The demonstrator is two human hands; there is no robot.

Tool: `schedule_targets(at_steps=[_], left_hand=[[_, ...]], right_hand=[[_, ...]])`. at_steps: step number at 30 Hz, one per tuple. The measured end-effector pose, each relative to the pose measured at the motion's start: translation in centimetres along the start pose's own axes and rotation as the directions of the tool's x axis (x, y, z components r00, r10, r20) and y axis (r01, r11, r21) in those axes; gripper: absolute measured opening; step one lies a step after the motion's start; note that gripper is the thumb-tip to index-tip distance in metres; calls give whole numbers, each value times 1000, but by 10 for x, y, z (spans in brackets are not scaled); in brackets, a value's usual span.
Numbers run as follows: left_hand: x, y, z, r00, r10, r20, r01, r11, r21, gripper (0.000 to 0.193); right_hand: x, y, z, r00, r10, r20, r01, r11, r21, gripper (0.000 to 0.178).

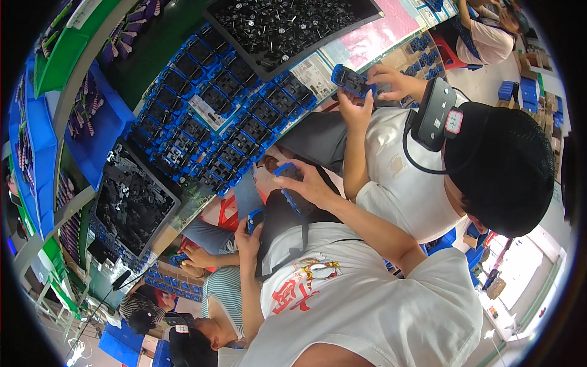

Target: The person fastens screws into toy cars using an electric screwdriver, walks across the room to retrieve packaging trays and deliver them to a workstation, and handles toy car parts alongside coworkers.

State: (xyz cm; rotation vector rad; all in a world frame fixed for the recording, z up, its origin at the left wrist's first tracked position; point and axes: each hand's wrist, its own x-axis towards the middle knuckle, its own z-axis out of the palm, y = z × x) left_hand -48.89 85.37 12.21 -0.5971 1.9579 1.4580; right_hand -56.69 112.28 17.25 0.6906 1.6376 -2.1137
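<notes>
Above my lap, my left hand (248,240) is closed around a small blue-and-black plastic housing (254,219), which the fingers partly cover. Further to the right, my right hand (310,185) grips another blue plastic housing (286,170) between thumb and fingers. Both hands are held apart, near the table's edge. Beyond them, rows of similar blue-and-black housings (254,126) lie on the table, several with black inner parts facing up. The fine details of the two held pieces cannot be made out.
A black tray of screws (287,30) stands at the far side, and another tray of black plastic parts (136,199) at the left. Blue bins (98,131) hang beyond. Close on my right, a co-worker (403,165) handles a housing; another in stripes (223,293) sits left.
</notes>
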Motion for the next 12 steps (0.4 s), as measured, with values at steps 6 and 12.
schedule_targets(at_steps=[6,12], left_hand=[[1,-2,-1,1000,-13,9,13,999,-50,35],[9,-9,-3,999,24,31,-23,1000,-20,35]], right_hand=[[5,2,0,999,-33,4,33,999,-26,46],[10,-5,-5,998,-50,-35,53,994,93,47]])
